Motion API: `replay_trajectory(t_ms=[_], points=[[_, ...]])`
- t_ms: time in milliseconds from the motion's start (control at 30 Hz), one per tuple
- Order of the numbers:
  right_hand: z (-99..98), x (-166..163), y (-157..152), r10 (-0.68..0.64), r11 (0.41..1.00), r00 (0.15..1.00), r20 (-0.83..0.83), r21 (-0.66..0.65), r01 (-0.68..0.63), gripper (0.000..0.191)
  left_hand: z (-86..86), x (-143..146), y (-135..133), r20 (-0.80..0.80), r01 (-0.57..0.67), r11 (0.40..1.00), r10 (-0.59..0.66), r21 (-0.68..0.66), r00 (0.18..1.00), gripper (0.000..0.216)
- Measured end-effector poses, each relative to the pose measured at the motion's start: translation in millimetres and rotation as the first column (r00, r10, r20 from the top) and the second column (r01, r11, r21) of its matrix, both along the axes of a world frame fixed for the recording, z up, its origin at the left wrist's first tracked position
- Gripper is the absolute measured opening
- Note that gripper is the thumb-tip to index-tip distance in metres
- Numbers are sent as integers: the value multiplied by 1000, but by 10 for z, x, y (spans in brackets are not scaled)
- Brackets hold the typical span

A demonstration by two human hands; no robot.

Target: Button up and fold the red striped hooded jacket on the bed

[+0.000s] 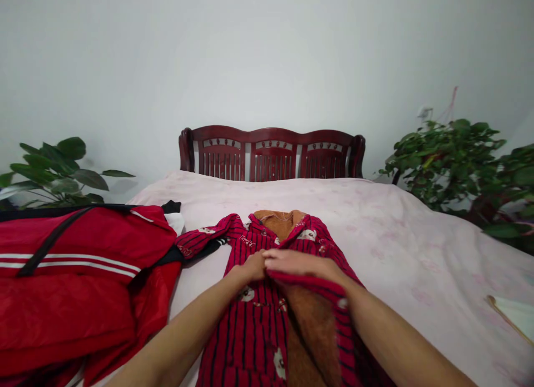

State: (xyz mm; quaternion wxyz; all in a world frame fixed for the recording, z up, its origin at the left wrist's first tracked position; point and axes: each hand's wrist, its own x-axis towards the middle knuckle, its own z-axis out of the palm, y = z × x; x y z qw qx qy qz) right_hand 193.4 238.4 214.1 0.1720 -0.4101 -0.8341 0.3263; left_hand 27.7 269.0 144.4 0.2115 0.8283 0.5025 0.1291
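A red striped pajama jacket [250, 331] with a brown fleece lining lies spread on the pale pink bed sheet [396, 231], collar toward the headboard. My left hand [252, 266] pinches the left front panel near the chest. My right hand [298, 263] grips the edge of the right front panel, folded back so the brown lining shows below it. The two hands touch at the middle of the jacket.
A red jacket with white stripes and black trim [79, 270] lies heaped on the bed's left side. A dark wooden headboard [272, 152] stands at the far end. Potted plants flank the bed: one left [54, 170], one right [454, 159]. A pale flat object [515, 314] lies at the right edge.
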Motion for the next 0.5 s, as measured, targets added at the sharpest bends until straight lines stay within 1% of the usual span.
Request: replay_trajectory(t_ms=[33,67,100,133,200,267,300,333,367,400,433,500], points=[[-123,-71,-165,69,997,995,69,-32,-67,53,-106,-92,-167,-21,-2,1000,2,2,1000,45],[-242,-96,-332,95,995,987,130,-22,-93,64,-203,-206,-328,-44,-11,1000,12,13,999,51],[-343,-79,-490,129,991,971,203,2,-132,70,-288,-331,-477,-73,-36,999,38,35,997,54],[-424,-28,-634,128,990,961,247,29,-139,71,-363,-454,-613,-100,-81,995,87,62,991,55],[-532,117,-875,37,992,954,297,102,-70,67,-484,-656,-842,-125,-217,971,229,104,965,57],[-607,226,-1081,-92,988,939,333,146,45,65,-561,-771,-1017,-67,-349,933,355,91,932,60],[-641,249,-1180,-142,982,923,357,171,85,65,-576,-802,-1084,-5,-384,922,384,56,923,61],[-671,255,-1277,-171,975,911,376,196,102,64,-573,-825,-1137,71,-391,920,390,13,918,62],[-691,252,-1365,-169,973,909,381,209,93,64,-551,-848,-1176,153,-382,924,382,-30,911,62],[-695,254,-1435,-131,977,921,368,207,56,64,-512,-880,-1198,228,-360,930,367,-72,902,60],[-678,273,-1476,-62,983,938,340,185,-2,63,-458,-924,-1204,287,-330,937,349,-114,892,57],[-580,394,-1432,91,988,964,251,97,-119,54,-332,-1051,-1167,336,-253,943,315,-217,887,49]])
